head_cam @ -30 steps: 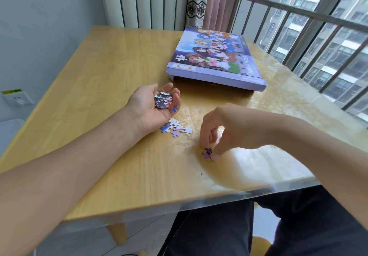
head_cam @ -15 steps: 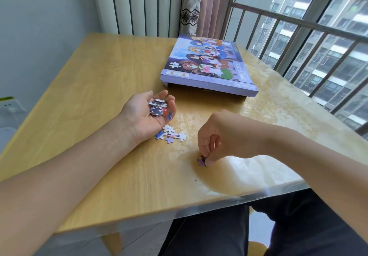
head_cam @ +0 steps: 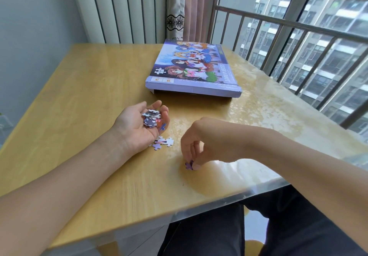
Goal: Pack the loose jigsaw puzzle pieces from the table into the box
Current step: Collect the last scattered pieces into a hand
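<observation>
My left hand [head_cam: 137, 126] lies palm up on the wooden table [head_cam: 83, 100], cupping a small pile of puzzle pieces [head_cam: 151, 118] in its curled fingers. A few loose pieces [head_cam: 163, 142] lie on the table just beside that hand. My right hand [head_cam: 201, 146] points fingers down near the table's front edge and pinches a purple puzzle piece [head_cam: 189, 165] that touches the tabletop. The purple puzzle box [head_cam: 194, 71] with a cartoon picture on its lid sits shut at the back of the table, apart from both hands.
A radiator [head_cam: 123, 10] and a curtain [head_cam: 191, 10] stand behind the table. A window with metal bars [head_cam: 298, 42] runs along the right side. My dark-clothed legs [head_cam: 239, 230] are below the table's front edge.
The camera has tilted up, so table and box sit lower in view. My right hand has stayed pinching the purple piece at the tabletop. The left hand still cups its pile.
</observation>
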